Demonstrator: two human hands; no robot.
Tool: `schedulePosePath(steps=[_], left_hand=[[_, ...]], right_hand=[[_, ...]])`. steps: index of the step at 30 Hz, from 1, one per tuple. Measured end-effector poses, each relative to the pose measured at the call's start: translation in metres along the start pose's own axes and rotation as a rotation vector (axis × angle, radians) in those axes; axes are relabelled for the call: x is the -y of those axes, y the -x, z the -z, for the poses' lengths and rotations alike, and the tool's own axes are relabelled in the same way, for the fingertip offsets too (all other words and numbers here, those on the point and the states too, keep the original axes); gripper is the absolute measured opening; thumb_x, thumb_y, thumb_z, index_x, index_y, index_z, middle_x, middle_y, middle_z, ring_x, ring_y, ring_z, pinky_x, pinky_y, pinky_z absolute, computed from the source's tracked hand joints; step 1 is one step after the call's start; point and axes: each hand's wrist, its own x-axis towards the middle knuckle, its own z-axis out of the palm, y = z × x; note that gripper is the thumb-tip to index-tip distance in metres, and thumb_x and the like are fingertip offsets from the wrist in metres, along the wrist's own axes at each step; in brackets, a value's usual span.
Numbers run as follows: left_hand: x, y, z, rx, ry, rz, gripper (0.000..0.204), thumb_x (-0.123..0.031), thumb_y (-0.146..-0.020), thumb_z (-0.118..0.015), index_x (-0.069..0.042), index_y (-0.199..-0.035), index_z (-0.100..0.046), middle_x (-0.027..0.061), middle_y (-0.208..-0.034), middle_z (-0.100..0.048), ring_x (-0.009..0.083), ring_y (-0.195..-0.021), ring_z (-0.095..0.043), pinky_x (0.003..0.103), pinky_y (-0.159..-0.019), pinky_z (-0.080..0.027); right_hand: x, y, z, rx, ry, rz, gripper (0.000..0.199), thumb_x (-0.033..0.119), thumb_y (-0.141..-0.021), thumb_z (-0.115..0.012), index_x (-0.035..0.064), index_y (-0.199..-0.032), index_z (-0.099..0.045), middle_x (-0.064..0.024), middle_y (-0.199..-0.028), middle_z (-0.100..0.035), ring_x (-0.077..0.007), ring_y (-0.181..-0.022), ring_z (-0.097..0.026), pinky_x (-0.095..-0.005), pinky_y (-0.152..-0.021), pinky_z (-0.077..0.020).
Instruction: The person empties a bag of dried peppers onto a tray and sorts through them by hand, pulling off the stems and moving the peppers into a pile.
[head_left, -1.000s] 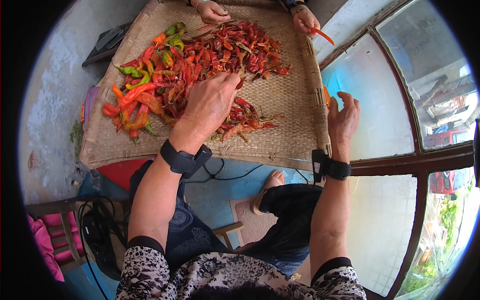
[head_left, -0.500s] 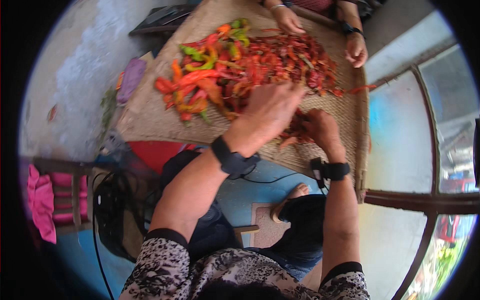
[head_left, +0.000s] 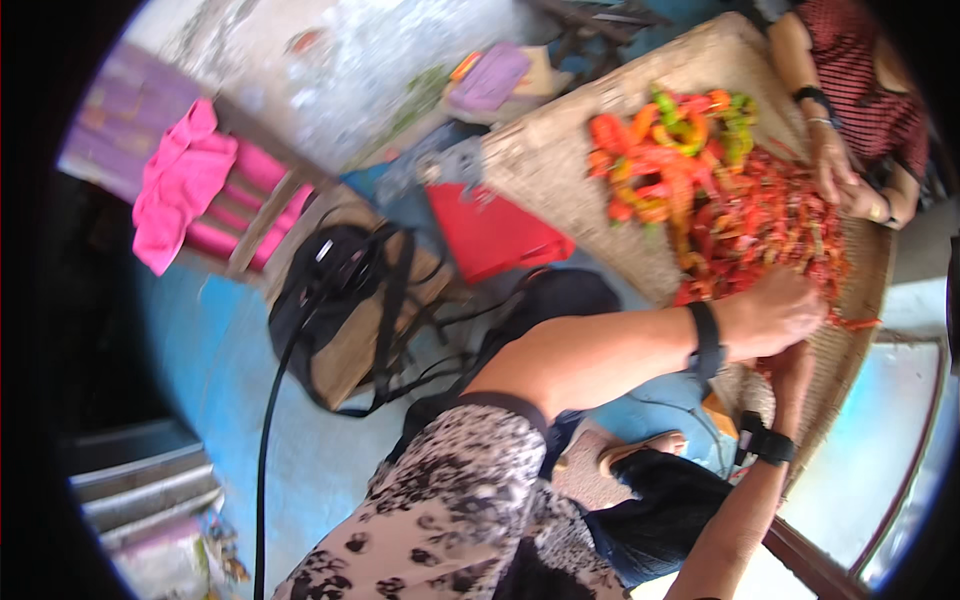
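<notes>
A large woven tray (head_left: 545, 150) carries a heap of dried red chillies (head_left: 760, 225), with brighter red, orange and green chillies (head_left: 650, 150) along its far left part. Over the near edge of the heap is my left hand (head_left: 775, 312), its fingers curled closed and slightly blurred; whatever they hold is hidden. Just below it, my right hand (head_left: 790, 368) touches or nearly touches the left one, low over the tray's near right part. The right fingers are mostly covered by the left hand. Both my wrists wear black bands.
Across the tray sits another person in a red checked top, whose hands (head_left: 840, 185) are at the heap's far edge. A red container (head_left: 495, 235) stands beside the tray. Further left are a black bag (head_left: 340, 270) with straps and a cable, and a pink cloth (head_left: 185, 190) on a wooden chair.
The view has swung left, so the tray appears further right. My left hand has come closer to my right hand. The other person's hands, apart before, are now together.
</notes>
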Motion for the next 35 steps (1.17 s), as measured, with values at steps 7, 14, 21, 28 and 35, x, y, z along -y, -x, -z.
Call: schedulePosePath(steps=[7, 14, 21, 28, 35], left_hand=[[0.015, 0.011, 0.012, 0.082, 0.085, 0.11, 0.01, -0.01, -0.083, -0.054, -0.004, -0.091, -0.057, 0.0132, -0.08, -0.06, 0.0295, -0.069, -0.064, 0.041, -0.055, -0.051], [0.012, -0.002, 0.016, 0.186, 0.047, 0.152, 0.012, -0.008, -0.085, -0.058, -0.002, -0.094, -0.053, 0.0152, -0.081, -0.059, 0.0327, -0.071, -0.062, 0.041, -0.058, -0.05], [0.003, 0.003, 0.011, 0.247, -0.044, 0.088, 0.011, -0.008, -0.086, -0.059, -0.002, -0.092, -0.051, 0.0129, -0.078, -0.058, 0.029, -0.071, -0.063, 0.039, -0.057, -0.052], [0.004, 0.001, 0.014, 0.286, -0.047, 0.091, 0.013, -0.01, -0.086, -0.059, -0.003, -0.094, -0.051, 0.0128, -0.078, -0.058, 0.0303, -0.072, -0.063, 0.04, -0.058, -0.051], [0.005, 0.003, 0.012, 0.376, -0.068, 0.104, 0.01, -0.01, -0.087, -0.056, -0.005, -0.095, -0.054, 0.0169, -0.089, -0.06, 0.0319, -0.079, -0.066, 0.04, -0.064, -0.056]], right_hand=[[0.143, 0.012, -0.087, -0.376, 0.725, -0.016, 0.009, 0.016, -0.073, -0.065, 0.0083, -0.077, -0.063, -0.0154, -0.075, -0.064, -0.0367, -0.074, -0.063, -0.0453, -0.066, -0.0512], [0.169, 0.035, -0.05, -0.573, 0.429, 0.097, 0.009, 0.012, -0.081, -0.063, 0.0045, -0.086, -0.063, -0.0188, -0.073, -0.063, -0.0383, -0.072, -0.063, -0.0439, -0.063, -0.0491], [0.168, 0.071, -0.016, -0.91, 0.409, 0.139, 0.006, 0.011, -0.086, -0.061, 0.0056, -0.087, -0.063, -0.0202, -0.073, -0.063, -0.0383, -0.07, -0.063, -0.0441, -0.061, -0.0487], [0.134, 0.117, 0.033, -1.119, 0.708, -0.243, 0.015, 0.012, -0.084, -0.061, 0.0059, -0.098, -0.062, -0.0189, -0.086, -0.063, -0.0378, -0.084, -0.06, -0.0452, -0.074, -0.0476], [0.159, 0.082, -0.035, -0.373, 0.652, 0.117, 0.053, 0.018, -0.075, -0.072, 0.0117, -0.124, -0.055, -0.0173, -0.115, -0.055, -0.0349, -0.109, -0.051, -0.0423, -0.101, -0.0403]])
